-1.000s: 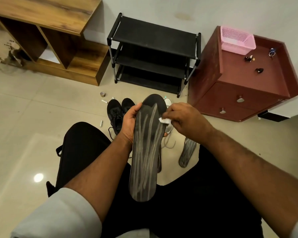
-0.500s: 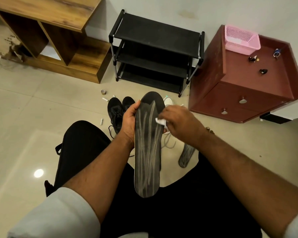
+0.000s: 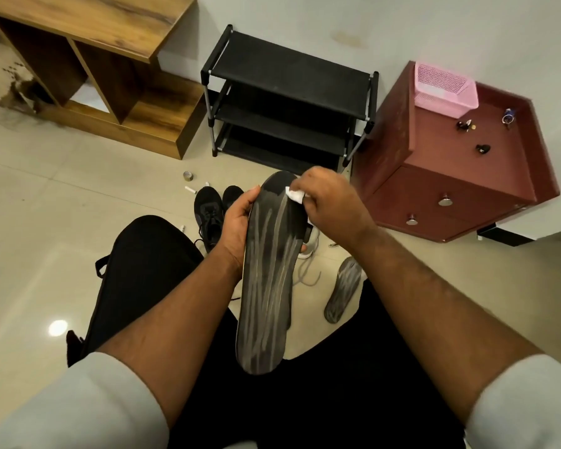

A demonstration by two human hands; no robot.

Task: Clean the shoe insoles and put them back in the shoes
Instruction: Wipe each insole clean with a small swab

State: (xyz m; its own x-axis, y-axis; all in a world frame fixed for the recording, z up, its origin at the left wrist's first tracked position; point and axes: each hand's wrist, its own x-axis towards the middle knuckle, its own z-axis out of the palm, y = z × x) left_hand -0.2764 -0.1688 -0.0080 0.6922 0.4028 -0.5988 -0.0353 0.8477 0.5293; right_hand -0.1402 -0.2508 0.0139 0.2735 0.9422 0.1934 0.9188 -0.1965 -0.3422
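Insole (image 3: 266,286) mid-wipe at centre frame, cleaning step underway

Left hand (image 3: 237,231) grasps its left edge; right hand (image 3: 331,205) pinches a white wipe (image 3: 294,195) against the toe end. Next, I judge, strokes down toward the heel. Second insole (image 3: 342,294) lies on the floor lower right; black shoes (image 3: 208,212) wait just above

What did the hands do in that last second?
The right hand slid its white wipe up the insole from the middle toward the toe end. The left hand kept gripping the insole's edge. The second insole and black shoes stayed on the floor.
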